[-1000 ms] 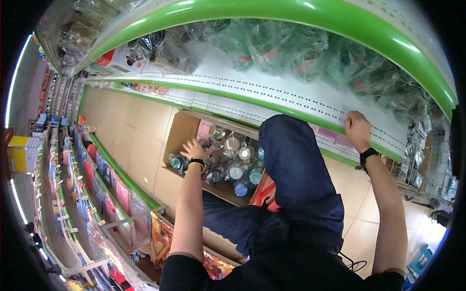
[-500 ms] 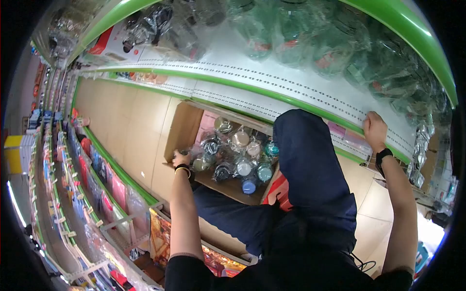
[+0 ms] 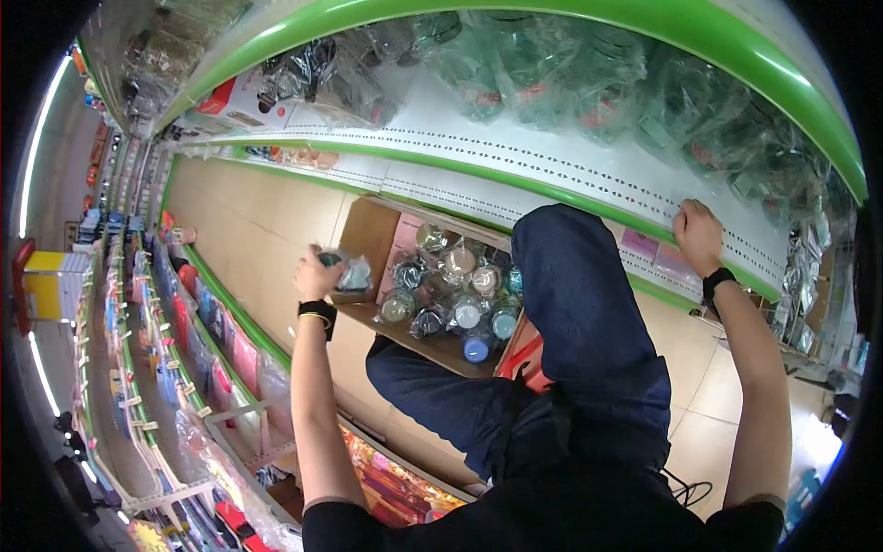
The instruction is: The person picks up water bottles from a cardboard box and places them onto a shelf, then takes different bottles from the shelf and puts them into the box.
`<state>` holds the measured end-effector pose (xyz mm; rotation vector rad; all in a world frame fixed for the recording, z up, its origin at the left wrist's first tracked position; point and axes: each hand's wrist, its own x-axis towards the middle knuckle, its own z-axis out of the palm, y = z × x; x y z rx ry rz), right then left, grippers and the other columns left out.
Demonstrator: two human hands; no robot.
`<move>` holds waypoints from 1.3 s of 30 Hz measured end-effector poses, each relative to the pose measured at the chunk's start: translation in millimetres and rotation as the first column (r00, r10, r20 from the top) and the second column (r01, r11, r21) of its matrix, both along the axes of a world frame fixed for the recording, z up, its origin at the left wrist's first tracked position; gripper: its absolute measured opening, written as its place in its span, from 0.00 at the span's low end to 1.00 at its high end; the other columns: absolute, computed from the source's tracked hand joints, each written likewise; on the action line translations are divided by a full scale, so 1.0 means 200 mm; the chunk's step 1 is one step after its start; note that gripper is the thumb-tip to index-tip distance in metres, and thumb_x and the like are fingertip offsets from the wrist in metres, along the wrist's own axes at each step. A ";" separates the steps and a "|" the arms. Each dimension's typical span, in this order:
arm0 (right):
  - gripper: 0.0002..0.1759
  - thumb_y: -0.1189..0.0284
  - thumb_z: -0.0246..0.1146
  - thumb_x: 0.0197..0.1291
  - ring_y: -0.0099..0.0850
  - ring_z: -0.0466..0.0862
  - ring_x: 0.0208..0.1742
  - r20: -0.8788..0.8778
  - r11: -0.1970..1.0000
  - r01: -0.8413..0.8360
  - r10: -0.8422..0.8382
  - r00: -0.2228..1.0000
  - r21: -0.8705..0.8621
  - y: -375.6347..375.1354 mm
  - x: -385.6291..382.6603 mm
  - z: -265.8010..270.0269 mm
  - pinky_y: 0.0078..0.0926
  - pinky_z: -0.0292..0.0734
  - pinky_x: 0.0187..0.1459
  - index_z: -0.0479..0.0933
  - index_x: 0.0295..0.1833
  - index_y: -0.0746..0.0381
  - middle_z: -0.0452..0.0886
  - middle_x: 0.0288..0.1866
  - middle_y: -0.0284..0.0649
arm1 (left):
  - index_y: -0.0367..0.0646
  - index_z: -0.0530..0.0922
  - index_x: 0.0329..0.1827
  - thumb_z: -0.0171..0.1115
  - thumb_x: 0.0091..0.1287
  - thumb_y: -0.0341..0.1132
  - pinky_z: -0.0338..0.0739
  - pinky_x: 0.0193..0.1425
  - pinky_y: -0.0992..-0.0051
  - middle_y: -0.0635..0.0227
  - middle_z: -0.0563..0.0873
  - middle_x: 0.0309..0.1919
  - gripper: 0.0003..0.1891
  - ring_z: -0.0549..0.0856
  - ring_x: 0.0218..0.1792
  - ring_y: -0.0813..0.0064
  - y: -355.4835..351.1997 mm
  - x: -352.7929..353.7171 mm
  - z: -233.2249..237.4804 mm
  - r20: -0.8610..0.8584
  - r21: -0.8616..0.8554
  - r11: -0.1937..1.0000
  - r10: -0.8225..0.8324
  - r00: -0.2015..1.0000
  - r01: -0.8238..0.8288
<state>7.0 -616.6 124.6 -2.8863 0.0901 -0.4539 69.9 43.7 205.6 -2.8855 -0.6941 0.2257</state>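
My left hand (image 3: pixel 317 273) is closed around the dark cap of a bottle wrapped in clear plastic (image 3: pixel 355 274), held at the left end of an open cardboard box (image 3: pixel 361 230). Several wrapped bottles (image 3: pixel 466 313) stand in the box, showing beige, white, teal, dark and blue caps. At the right, my right hand (image 3: pixel 699 237) is curled over the green front edge of the white shelf (image 3: pixel 552 195). My bent knee hides the box's right end.
Green-tinted wrapped containers (image 3: pixel 607 87) fill the shelf above, beside a red and white carton (image 3: pixel 241 103). Facing it on the left runs a rack of packaged goods (image 3: pixel 189 322). A tiled floor (image 3: pixel 253 207) lies between. A printed box (image 3: pixel 405 478) sits by my leg.
My left hand has moved up and left from the box's near left corner, and a wrapped bottle now shows in it. My right hand stays at the shelf edge. The view has shifted slightly.
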 end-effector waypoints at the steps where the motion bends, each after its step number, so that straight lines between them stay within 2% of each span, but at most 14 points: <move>1: 0.06 0.72 0.53 0.55 0.44 0.80 0.37 -0.034 1.000 0.000 0.000 0.999 0.010 0.01 -0.01 0.01 0.42 0.76 0.38 0.73 0.33 0.63 0.79 0.34 0.45 | 0.52 0.70 0.58 0.68 0.47 0.53 0.72 0.55 0.55 0.48 0.81 0.48 0.34 0.81 0.51 0.52 -0.06 0.03 0.13 0.064 -0.081 0.995 -0.059 0.996 0.064; 5: 0.08 0.70 0.53 0.55 0.44 0.81 0.38 -0.036 0.998 0.032 -0.030 0.999 0.045 0.00 -0.01 -0.01 0.41 0.77 0.38 0.73 0.32 0.63 0.79 0.34 0.45 | 0.43 0.75 0.49 0.66 0.50 0.46 0.78 0.41 0.66 0.52 0.84 0.31 0.25 0.85 0.36 0.57 -0.41 0.03 0.78 0.273 -0.267 0.897 -0.280 0.920 0.352; 7: 0.09 0.69 0.53 0.55 0.44 0.81 0.39 -0.045 0.998 0.030 -0.027 0.999 0.048 0.00 -0.01 -0.03 0.42 0.77 0.40 0.74 0.32 0.63 0.80 0.35 0.46 | 0.40 0.76 0.50 0.65 0.53 0.37 0.75 0.35 0.74 0.63 0.81 0.26 0.21 0.80 0.28 0.75 -0.60 -0.02 1.11 0.338 -0.345 0.777 -0.420 0.842 0.526; 10: 0.11 0.67 0.54 0.54 0.44 0.81 0.39 -0.064 0.996 0.016 -0.010 0.998 0.086 0.00 -0.02 0.00 0.42 0.78 0.41 0.75 0.32 0.63 0.80 0.35 0.47 | 0.35 0.72 0.55 0.63 0.52 0.29 0.72 0.46 0.79 0.70 0.79 0.41 0.25 0.78 0.41 0.78 -0.97 -0.16 1.61 0.351 -0.660 0.538 -0.396 0.848 0.524; 12: 0.12 0.66 0.55 0.52 0.44 0.81 0.40 0.001 0.992 0.008 -0.008 1.000 0.127 0.00 -0.03 -0.02 0.44 0.78 0.41 0.77 0.33 0.63 0.80 0.36 0.47 | 0.37 0.72 0.56 0.60 0.49 0.30 0.66 0.57 0.78 0.69 0.77 0.47 0.27 0.74 0.51 0.76 -1.24 -0.29 1.91 0.384 -0.572 0.509 -0.528 0.758 0.644; 14: 0.13 0.65 0.55 0.52 0.42 0.82 0.40 -0.072 0.990 0.038 -0.028 0.997 0.136 0.00 -0.03 -0.02 0.43 0.78 0.40 0.78 0.34 0.63 0.81 0.36 0.46 | 0.36 0.71 0.59 0.62 0.47 0.47 0.65 0.62 0.75 0.64 0.76 0.52 0.36 0.74 0.55 0.73 -1.43 -0.36 2.13 0.498 -0.393 0.480 -0.607 0.620 0.785; 16: 0.14 0.64 0.54 0.53 0.40 0.82 0.41 -0.055 0.989 0.018 -0.010 0.998 0.147 0.00 -0.05 0.02 0.42 0.79 0.40 0.79 0.34 0.63 0.82 0.36 0.45 | 0.37 0.63 0.68 0.58 0.57 0.56 0.67 0.62 0.75 0.61 0.71 0.60 0.40 0.73 0.60 0.73 -1.62 -0.36 2.28 0.604 -0.223 0.347 -0.684 0.409 0.911; 21: 0.16 0.63 0.54 0.55 0.40 0.82 0.41 -0.062 0.983 0.019 -0.007 0.998 0.183 0.00 -0.07 0.03 0.41 0.79 0.41 0.79 0.36 0.63 0.82 0.36 0.46 | 0.38 0.62 0.69 0.51 0.66 0.47 0.71 0.61 0.71 0.60 0.75 0.57 0.31 0.75 0.58 0.71 -2.37 -0.29 2.28 0.712 -0.396 -0.077 -0.654 0.254 0.915; 27: 0.17 0.62 0.54 0.56 0.42 0.82 0.42 -0.036 0.975 -0.028 0.037 0.999 0.222 -0.01 -0.06 -0.01 0.41 0.79 0.42 0.79 0.38 0.65 0.82 0.39 0.47 | 0.41 0.70 0.63 0.52 0.68 0.44 0.70 0.58 0.76 0.70 0.80 0.48 0.24 0.77 0.52 0.79 -3.05 -0.15 2.24 0.724 -0.381 -0.082 -0.646 0.242 0.921; 29: 0.17 0.61 0.54 0.57 0.43 0.82 0.43 -0.046 0.973 -0.028 0.039 0.998 0.229 -0.01 -0.08 0.03 0.40 0.79 0.43 0.79 0.38 0.65 0.82 0.38 0.46 | 0.42 0.74 0.58 0.52 0.69 0.47 0.70 0.54 0.76 0.72 0.80 0.47 0.21 0.76 0.50 0.81 -3.18 -0.03 2.27 0.628 -0.042 -0.247 -0.760 -0.166 0.968; 32: 0.17 0.61 0.54 0.57 0.42 0.82 0.43 -0.024 0.974 -0.049 0.056 0.998 0.223 0.00 -0.06 -0.03 0.39 0.78 0.43 0.79 0.38 0.64 0.82 0.38 0.46 | 0.45 0.77 0.52 0.50 0.70 0.48 0.69 0.47 0.79 0.74 0.79 0.45 0.19 0.74 0.45 0.82 -3.48 0.10 2.32 0.606 -0.181 -0.348 -0.776 -0.175 0.920; 36: 0.16 0.62 0.55 0.56 0.41 0.82 0.41 0.019 0.963 -0.052 0.049 0.999 0.263 -0.01 -0.07 -0.01 0.39 0.77 0.45 0.79 0.36 0.65 0.82 0.37 0.47 | 0.46 0.77 0.50 0.49 0.69 0.51 0.67 0.41 0.80 0.75 0.79 0.44 0.19 0.73 0.41 0.83 -3.78 -0.01 2.28 0.543 -0.142 -0.268 -0.826 -0.151 0.953; 38: 0.16 0.63 0.55 0.55 0.41 0.82 0.39 0.036 0.969 -0.071 0.064 0.997 0.237 -0.01 -0.07 -0.02 0.38 0.77 0.45 0.79 0.35 0.65 0.82 0.35 0.48 | 0.46 0.77 0.50 0.48 0.68 0.54 0.63 0.35 0.80 0.76 0.79 0.43 0.22 0.71 0.38 0.85 -3.86 -0.04 2.28 0.458 -0.176 -0.129 -0.888 -0.035 0.976; 39: 0.16 0.63 0.55 0.55 0.41 0.82 0.40 0.049 0.965 -0.076 0.066 0.997 0.252 -0.01 -0.07 -0.02 0.38 0.78 0.44 0.79 0.35 0.65 0.82 0.36 0.48 | 0.43 0.76 0.53 0.53 0.66 0.50 0.69 0.44 0.74 0.69 0.79 0.48 0.22 0.75 0.44 0.77 -3.88 -0.09 2.29 0.408 -0.160 -0.159 -0.909 -0.081 0.974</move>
